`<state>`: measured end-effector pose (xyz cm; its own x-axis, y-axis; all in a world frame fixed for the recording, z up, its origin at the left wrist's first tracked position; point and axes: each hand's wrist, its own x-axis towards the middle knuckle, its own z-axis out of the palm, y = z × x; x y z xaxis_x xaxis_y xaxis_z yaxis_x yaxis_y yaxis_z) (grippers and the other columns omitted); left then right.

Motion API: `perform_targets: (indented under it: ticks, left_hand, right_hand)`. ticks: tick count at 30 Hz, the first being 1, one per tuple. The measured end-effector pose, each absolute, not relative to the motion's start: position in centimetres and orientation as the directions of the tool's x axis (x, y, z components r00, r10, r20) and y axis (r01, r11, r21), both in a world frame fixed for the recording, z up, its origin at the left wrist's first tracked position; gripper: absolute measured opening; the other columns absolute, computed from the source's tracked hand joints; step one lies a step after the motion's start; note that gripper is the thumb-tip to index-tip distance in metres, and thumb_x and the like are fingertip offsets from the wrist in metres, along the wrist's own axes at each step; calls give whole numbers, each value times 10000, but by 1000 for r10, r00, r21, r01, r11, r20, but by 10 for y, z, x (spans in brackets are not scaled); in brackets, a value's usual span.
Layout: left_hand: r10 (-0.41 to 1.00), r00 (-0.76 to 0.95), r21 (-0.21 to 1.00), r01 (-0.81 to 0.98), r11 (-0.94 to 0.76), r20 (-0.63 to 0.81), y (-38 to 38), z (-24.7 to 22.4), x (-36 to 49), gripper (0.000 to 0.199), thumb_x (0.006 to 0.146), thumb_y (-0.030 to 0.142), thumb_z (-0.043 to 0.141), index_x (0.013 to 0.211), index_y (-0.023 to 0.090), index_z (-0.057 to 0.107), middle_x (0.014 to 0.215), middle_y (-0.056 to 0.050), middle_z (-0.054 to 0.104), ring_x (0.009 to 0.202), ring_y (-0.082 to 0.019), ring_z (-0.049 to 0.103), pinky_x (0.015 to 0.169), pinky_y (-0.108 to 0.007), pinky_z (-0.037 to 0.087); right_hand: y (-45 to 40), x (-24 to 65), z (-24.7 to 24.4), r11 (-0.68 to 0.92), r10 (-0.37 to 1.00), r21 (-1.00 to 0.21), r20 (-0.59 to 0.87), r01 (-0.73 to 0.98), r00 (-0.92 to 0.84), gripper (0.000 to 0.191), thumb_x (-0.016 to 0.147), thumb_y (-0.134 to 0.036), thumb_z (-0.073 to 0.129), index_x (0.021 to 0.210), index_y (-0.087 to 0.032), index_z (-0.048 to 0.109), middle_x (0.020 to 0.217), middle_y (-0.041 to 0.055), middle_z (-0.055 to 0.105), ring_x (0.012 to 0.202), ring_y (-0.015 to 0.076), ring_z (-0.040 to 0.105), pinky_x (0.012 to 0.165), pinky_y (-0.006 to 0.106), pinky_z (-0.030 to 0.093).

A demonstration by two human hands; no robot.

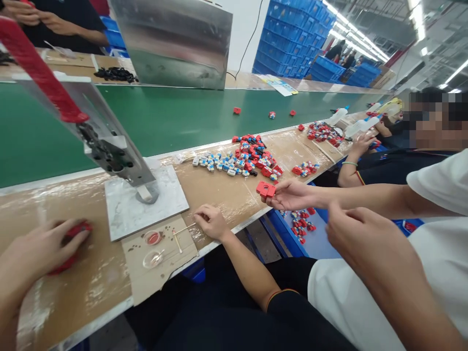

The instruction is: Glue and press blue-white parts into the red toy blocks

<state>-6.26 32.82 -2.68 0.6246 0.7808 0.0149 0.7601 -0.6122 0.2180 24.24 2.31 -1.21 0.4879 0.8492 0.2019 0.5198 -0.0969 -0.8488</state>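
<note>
Cardboard (144,285) bears a small dish (146,239) holding something red (154,238).

Brown worktop (215,191) with grey plate (142,218), cardboard sheet (169,263), pile of small parts (252,155).

Strip lights (417,19) blaze upper right; blue crates (288,41) tower top centre, beside a white wall (245,36)!

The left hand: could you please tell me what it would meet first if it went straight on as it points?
Beyond the red part it grasps, the left hand would probably first meet the pale plate beneath the lever press, though depth is hard to judge.
</note>
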Motion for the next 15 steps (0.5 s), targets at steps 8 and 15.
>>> perform_targets:
  ticks: [8,15]
  left_hand:
    - [689,725,254,666,-702,4,245,21,-66,432,967,438,420,1112,212,759,1155,-155,768,1038,-332,726,926,-458,576]
    - [815,574,450,710,-543,78,285,23,-73,404,964,469,574,1241,223,735,1319,-132,721,1204,-308,698,1095,-433,534]
  right_hand:
    - [15,242,-4,40,825,-831,341,554,451,284,989,-366,578,777,-246,723,766,56,749,723,229,705,672,346,565]
    - [17,257,-25,90,833,-825,370,558,411,243,962,-404,653,803,-262,771,800,62,789,693,246,742,598,358,586]
